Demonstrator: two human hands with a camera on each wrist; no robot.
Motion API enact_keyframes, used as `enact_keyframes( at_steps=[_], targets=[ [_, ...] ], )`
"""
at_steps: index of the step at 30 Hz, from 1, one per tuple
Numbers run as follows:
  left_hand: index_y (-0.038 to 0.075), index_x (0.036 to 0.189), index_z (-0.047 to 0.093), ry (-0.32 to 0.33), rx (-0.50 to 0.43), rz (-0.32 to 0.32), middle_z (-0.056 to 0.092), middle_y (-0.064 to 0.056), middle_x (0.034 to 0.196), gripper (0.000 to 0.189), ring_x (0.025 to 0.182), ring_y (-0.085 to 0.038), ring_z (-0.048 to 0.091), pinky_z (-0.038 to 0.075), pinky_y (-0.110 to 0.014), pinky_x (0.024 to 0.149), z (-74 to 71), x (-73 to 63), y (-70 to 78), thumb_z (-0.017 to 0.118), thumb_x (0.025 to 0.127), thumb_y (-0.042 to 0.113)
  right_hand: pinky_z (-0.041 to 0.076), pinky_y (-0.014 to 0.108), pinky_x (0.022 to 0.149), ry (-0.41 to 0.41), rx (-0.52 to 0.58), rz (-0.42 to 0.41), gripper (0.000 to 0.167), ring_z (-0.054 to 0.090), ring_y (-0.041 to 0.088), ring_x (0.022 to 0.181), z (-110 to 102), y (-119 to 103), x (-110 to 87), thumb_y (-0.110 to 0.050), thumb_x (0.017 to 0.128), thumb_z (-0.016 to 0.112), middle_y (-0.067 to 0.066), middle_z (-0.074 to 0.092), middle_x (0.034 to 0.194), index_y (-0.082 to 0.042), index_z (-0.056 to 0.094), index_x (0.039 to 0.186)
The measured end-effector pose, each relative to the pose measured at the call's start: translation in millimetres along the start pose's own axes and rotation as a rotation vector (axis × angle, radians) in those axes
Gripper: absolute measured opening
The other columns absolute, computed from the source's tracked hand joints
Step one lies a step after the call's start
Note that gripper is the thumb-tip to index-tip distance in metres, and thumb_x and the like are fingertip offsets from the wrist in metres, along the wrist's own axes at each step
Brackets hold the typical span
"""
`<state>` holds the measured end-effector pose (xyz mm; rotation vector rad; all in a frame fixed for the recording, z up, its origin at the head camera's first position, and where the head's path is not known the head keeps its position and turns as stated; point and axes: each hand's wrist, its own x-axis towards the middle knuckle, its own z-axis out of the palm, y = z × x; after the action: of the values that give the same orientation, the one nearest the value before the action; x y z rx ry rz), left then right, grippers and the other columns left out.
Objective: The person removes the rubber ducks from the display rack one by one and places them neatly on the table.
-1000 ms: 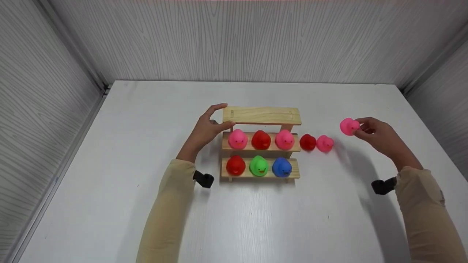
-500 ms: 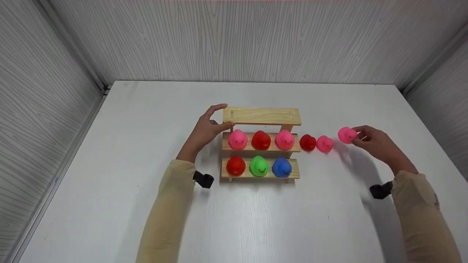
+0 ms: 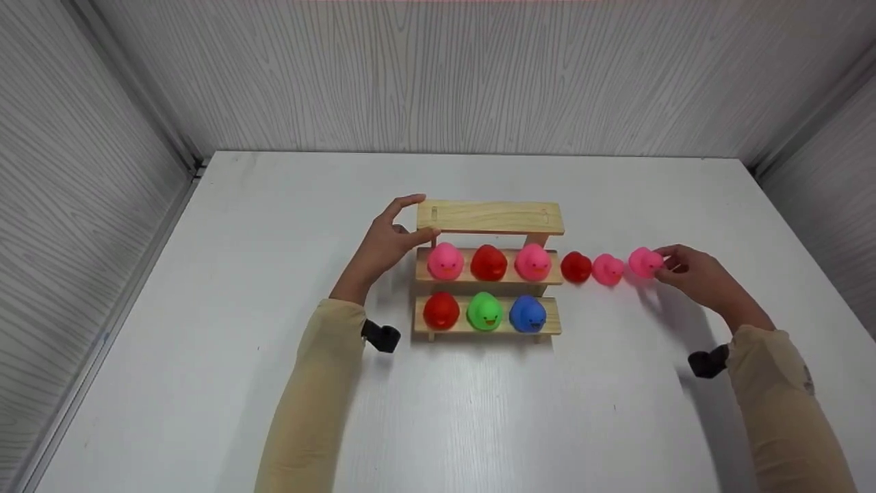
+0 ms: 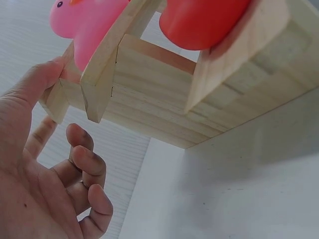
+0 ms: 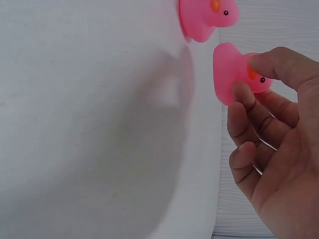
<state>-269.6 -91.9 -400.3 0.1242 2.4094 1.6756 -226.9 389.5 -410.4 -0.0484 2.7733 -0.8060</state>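
My left hand (image 3: 383, 246) grips the left end of the top board of a small wooden three-step rack (image 3: 493, 216), thumb at the front edge and index finger at the back. My right hand (image 3: 701, 277) pinches a pink rubber duck (image 3: 644, 263) between thumb and fingers, close over the table. In the right wrist view the thumb presses near the beak of this pink duck (image 5: 229, 74). Just left of it, a second pink duck (image 3: 608, 270) stands on the table, beside a red duck (image 3: 576, 267) at the rack's right side.
On the rack's middle step sit a pink duck (image 3: 445, 261), a red duck (image 3: 489, 263) and another pink duck (image 3: 533, 262). The lowest step bears a red duck (image 3: 441, 311), a green duck (image 3: 485, 311) and a blue duck (image 3: 527, 314). Wood-grained walls (image 3: 438, 75) enclose the white table (image 3: 452, 411).
My right hand has moved down and a little left with the pink duck, nearer the other pink duck on the table. The left hand and rack have stayed in place.
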Motion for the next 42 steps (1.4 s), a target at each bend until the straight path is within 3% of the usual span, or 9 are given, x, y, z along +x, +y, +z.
enact_keyframes(
  at_steps=[7,23,33,42],
  targets=[
    [0.034,0.143,0.042,0.006,-0.007,0.006,0.058,-0.009,0.104,0.068,0.08,-0.018,0.048,0.035,-0.031,0.07,-1.2,-2.2,-0.4,0.073,0.083,0.04,0.044,0.028,0.078,-0.023,-0.009,0.016,0.056,0.05,0.035,0.11,4.7,1.5,2.9,-0.038,0.098,0.052,0.023,0.053,0.12,0.0,0.043,0.138],
    [0.036,0.14,0.045,0.003,-0.017,0.044,0.054,-0.005,0.078,0.065,0.07,-0.014,0.044,0.035,-0.029,0.065,-1.1,-0.4,1.2,0.074,0.082,0.041,0.045,0.027,0.077,-0.039,-0.018,0.048,0.057,0.05,0.033,0.109,8.7,3.6,4.0,-0.037,0.098,0.052,0.023,0.053,0.12,0.001,0.041,0.14],
    [0.035,0.141,0.044,0.001,-0.025,0.036,0.058,-0.006,0.101,0.066,0.074,-0.015,0.045,0.035,-0.03,0.067,-0.6,-0.4,2.3,0.074,0.083,0.039,0.045,0.029,0.079,-0.04,-0.01,0.043,0.058,0.05,0.035,0.111,10.7,5.2,4.7,-0.037,0.099,0.05,0.024,0.052,0.121,0.001,0.039,0.141],
    [0.036,0.14,0.044,0.0,-0.013,0.047,0.058,-0.007,0.087,0.065,0.073,-0.016,0.046,0.036,-0.029,0.066,-1.2,-2.3,-0.3,0.073,0.082,0.042,0.046,0.028,0.078,-0.029,0.023,0.025,0.06,0.052,0.028,0.104,5.6,4.5,-0.1,-0.04,0.098,0.053,0.018,0.051,0.119,-0.004,0.038,0.144]
  ],
)
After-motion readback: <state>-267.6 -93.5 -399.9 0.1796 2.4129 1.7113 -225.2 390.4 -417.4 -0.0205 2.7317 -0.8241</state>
